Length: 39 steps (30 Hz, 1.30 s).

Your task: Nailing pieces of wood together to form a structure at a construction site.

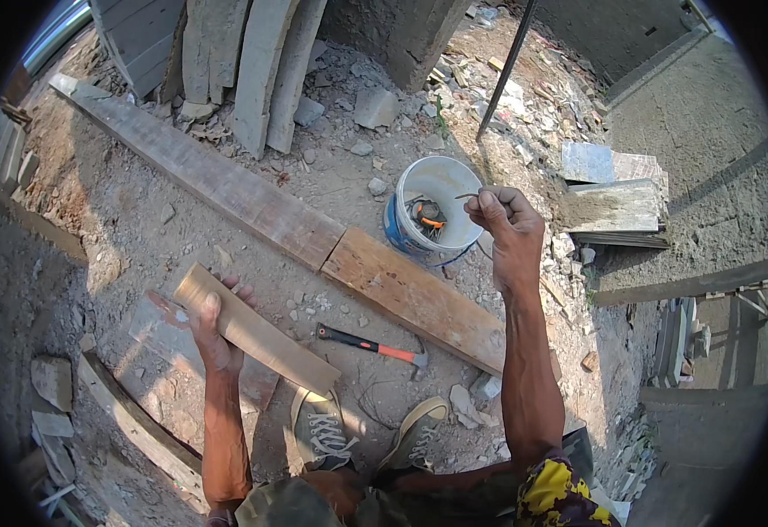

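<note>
My left hand [216, 329] grips a short, flat piece of wooden board [259, 329], which slants down to the right above my shoe. Pinched between thumb and forefinger of my right hand [506, 221] is a thin, slightly curved nail [467, 195], raised at the rim of a white and blue plastic bucket [397, 221]. Inside the bucket lie dark metal pieces and an orange-and-black tool [430, 216], its kind unclear. A claw hammer [371, 344] with a black and orange handle rests on the ground between my hands, in front of my feet.
Two thick timber beams [252, 204] [417, 293] lie end to end across the dirt. Planks [265, 72] lean at the back, near broken concrete [376, 107]. A metal rod [506, 72] stands behind the bucket. Stacked boards [614, 204] sit at right; a curved plank [140, 421] lies at left.
</note>
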{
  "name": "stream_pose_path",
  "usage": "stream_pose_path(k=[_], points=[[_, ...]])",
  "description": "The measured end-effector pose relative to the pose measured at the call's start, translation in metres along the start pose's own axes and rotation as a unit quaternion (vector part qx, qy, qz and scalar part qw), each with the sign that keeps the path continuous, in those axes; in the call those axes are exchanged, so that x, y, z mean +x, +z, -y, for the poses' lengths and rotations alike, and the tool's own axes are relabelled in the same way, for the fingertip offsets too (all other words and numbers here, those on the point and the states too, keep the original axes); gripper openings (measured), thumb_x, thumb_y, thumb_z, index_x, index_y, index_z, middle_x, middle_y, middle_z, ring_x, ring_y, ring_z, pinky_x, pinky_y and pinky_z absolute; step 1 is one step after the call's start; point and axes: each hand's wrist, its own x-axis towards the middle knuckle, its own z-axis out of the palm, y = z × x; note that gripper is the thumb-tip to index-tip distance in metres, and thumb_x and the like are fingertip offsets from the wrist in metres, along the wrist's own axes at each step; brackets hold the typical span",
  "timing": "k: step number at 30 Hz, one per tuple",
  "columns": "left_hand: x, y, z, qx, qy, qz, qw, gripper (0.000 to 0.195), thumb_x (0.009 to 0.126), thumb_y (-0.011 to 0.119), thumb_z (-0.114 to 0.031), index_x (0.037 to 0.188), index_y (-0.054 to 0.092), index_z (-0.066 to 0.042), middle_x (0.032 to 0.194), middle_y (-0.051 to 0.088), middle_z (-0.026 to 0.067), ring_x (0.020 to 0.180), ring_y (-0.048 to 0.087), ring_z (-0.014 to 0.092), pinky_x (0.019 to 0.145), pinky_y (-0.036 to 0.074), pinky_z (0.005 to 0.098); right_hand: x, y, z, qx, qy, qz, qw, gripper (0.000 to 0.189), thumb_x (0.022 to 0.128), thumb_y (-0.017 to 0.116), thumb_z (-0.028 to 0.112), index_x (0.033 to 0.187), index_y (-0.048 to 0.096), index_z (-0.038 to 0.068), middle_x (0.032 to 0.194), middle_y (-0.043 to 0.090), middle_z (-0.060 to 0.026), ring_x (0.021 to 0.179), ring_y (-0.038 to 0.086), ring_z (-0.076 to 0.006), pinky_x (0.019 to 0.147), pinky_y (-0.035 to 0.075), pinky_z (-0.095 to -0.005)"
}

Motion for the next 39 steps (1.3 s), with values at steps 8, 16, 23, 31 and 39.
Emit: stream_pose_path(k=[8,16,23,31,39], points=[[0.019,-0.1,-0.02,-0.129,-0.032,-0.161,0.978,0.04,0.089,0.061,-0.042,0.115,0.055,-0.011,0.096,0.063,0.008,0.088,0.063,0.023,0.081,0.054,0.0387,0.009,-0.013,-0.027,0.009,0.048,0.01,0.999,0.021,0.092,0.064,0.017,0.103,0.059,-0.001,0.093,0.066,-0.0088,0.09,0.064,-0.0162,0.086,0.052,-0.03],[-0.006,-0.15,-0.028,-0.188,0.008,-0.27,0.944,0.035,0.091,0.056,-0.043,0.112,0.059,-0.014,0.106,0.064,0.007,0.096,0.061,0.025,0.088,0.05,0.0465,-0.106,0.131,-0.049,-0.074,-0.017,0.315,0.946,0.017,0.089,0.049,0.0,0.097,0.064,-0.003,0.093,0.062,-0.0126,0.086,0.062,-0.0221,0.079,0.048,-0.0318],[-0.011,-0.136,-0.014,-0.198,0.105,-0.245,0.943,0.043,0.092,0.052,-0.042,0.118,0.057,-0.009,0.106,0.064,0.0105,0.096,0.061,0.03,0.087,0.05,0.0474,-0.158,0.19,-0.065,-0.305,-0.163,0.474,0.81,0.073,0.076,0.075,0.037,0.133,0.046,0.003,0.126,0.049,-0.022,0.12,0.046,-0.0398,0.101,0.036,-0.0495],[-0.011,-0.124,-0.045,-0.233,0.148,-0.078,0.958,0.048,0.087,0.058,-0.043,0.121,0.056,-0.01,0.106,0.064,0.0129,0.095,0.062,0.032,0.088,0.049,0.0487,-0.096,0.131,-0.089,-0.266,-0.178,0.217,0.922,0.035,0.086,0.067,0.02,0.113,0.061,-0.001,0.106,0.061,-0.022,0.099,0.059,-0.0387,0.087,0.047,-0.0424],[0.02,-0.087,-0.048,-0.249,0.177,-0.125,0.944,0.048,0.087,0.056,-0.041,0.125,0.053,-0.011,0.115,0.06,0.0118,0.102,0.059,0.031,0.095,0.046,0.0491,0.001,0.033,-0.097,-0.419,-0.113,0.132,0.891,0.026,0.088,0.062,0.012,0.112,0.063,0.004,0.101,0.063,-0.0177,0.093,0.062,-0.0335,0.083,0.047,-0.0399]])
